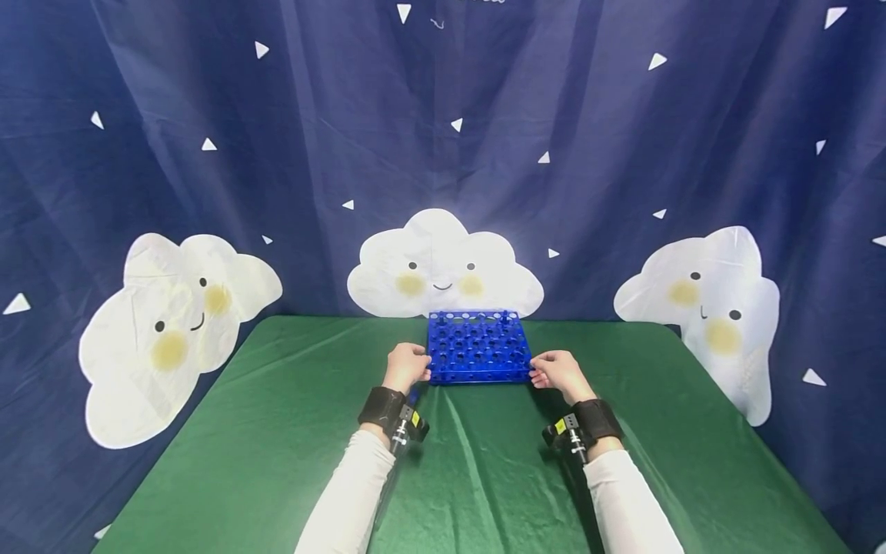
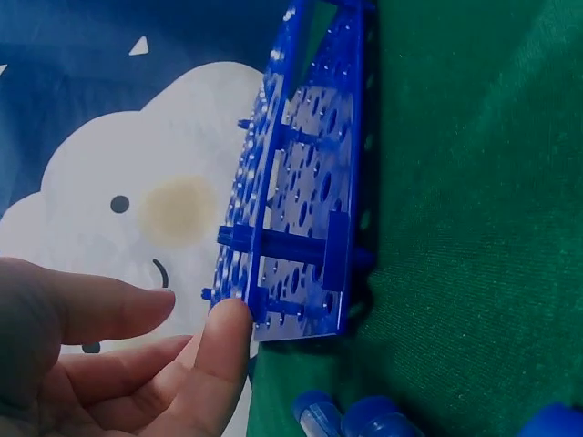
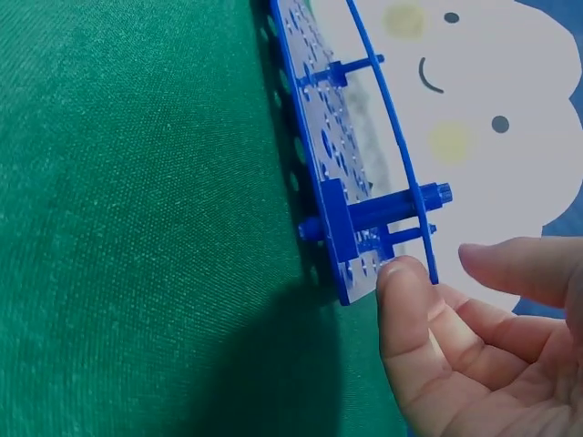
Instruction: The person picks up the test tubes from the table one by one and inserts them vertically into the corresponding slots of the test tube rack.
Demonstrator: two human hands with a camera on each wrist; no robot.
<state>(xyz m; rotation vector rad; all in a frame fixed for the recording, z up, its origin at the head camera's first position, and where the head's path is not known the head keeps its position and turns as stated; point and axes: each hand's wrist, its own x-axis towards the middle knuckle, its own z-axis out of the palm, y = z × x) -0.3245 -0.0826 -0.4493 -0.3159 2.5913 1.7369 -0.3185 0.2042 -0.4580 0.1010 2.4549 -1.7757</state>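
Note:
A blue plastic test tube rack (image 1: 479,348), two perforated plates joined by posts, stands on the green-covered table between my hands. At its left end is my left hand (image 1: 407,367). In the left wrist view one fingertip (image 2: 230,320) meets the corner of the upper plate, while another digit stays apart from it. My right hand (image 1: 559,372) is at the opposite end. There, a fingertip (image 3: 404,273) overlaps the rack's near corner in the right wrist view. A second digit lies across a gap on the upper plate's other side. No tubes show in the rack.
Beside the rack's left end lie blue-capped pieces (image 2: 378,417), partly cut off by the left wrist view's edge. The green cloth (image 1: 464,469) covers the table. A dark blue curtain (image 1: 443,154) with white clouds and triangles hangs right behind the table.

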